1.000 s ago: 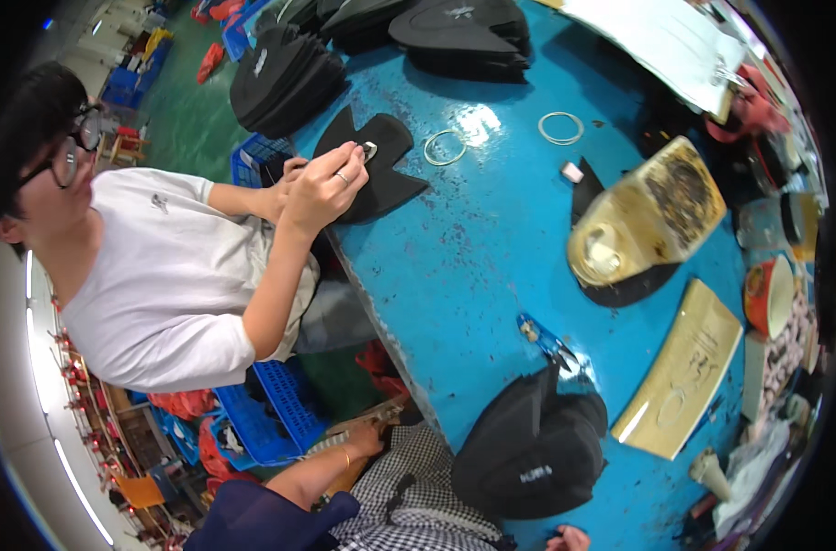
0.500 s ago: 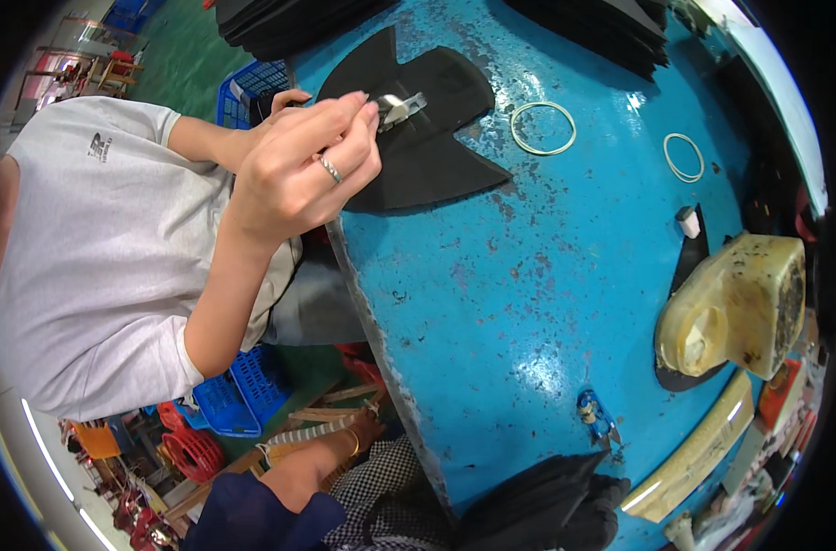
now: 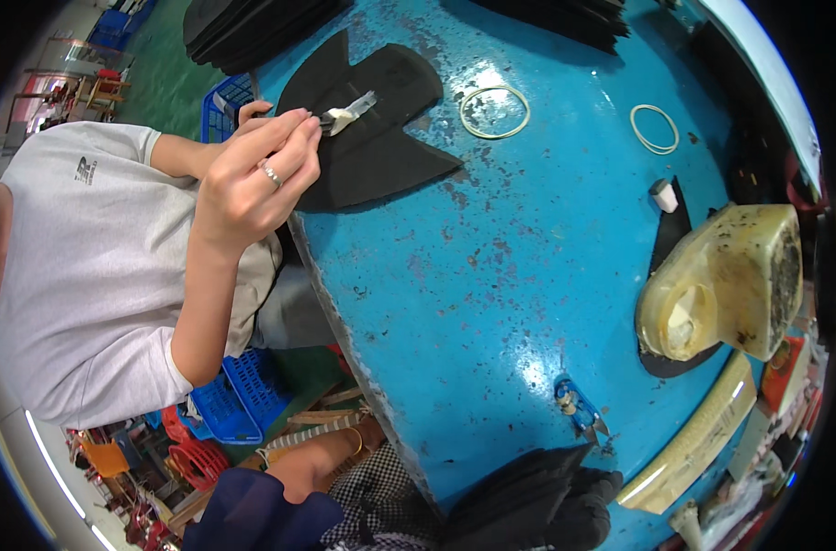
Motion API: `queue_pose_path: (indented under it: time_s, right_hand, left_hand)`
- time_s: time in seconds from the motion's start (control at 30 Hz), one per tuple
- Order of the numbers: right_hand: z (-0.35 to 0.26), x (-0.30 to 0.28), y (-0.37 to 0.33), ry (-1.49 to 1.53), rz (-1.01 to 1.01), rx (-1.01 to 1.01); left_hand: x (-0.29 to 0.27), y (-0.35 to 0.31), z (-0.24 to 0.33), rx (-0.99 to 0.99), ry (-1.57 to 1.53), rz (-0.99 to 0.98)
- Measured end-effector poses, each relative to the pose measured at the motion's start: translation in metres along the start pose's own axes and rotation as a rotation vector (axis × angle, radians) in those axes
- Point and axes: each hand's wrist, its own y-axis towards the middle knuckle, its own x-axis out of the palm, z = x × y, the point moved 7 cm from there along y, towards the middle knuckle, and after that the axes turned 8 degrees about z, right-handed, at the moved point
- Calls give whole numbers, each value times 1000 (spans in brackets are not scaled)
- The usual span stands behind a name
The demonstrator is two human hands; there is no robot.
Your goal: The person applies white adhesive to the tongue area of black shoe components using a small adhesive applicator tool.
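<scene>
My right hand (image 3: 260,179), with a ring on one finger, is closed in a pinch at the near part of a notched black sheet (image 3: 386,78). At its fingertips is a small piece with a whitish lump (image 3: 341,119) and a clear, shiny strip on its far end. It lies over the sheet; its exact kind cannot be made out. Behind the right hand, my left hand (image 3: 253,112) shows only a few fingers by the sheet's near edge. The rest of it is hidden, and so is anything in it.
On the blue table (image 3: 455,285) lie pale rings (image 3: 494,112), blue-handled snips (image 3: 576,404), a yellowed tape dispenser (image 3: 721,285) and a curved pale strip (image 3: 694,441). Black stacks (image 3: 537,500) stand along its edges. A co-worker's forearm (image 3: 312,464) is beside the table edge.
The whole view has shifted, so the table things appear further left. My right fingertips have drawn slightly back over the sheet, and more of the whitish lump and clear strip shows.
</scene>
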Motion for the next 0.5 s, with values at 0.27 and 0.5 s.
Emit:
queue_pose_path:
  time_s: [0.27,0.5]
  right_hand:
    - [13,2,-11,42,25,-46]
    - [8,-4,-27,100,72,-138]
  left_hand:
    - [7,-3,5,14,-41,-6]
    - [4,11,20,127,58,-125]
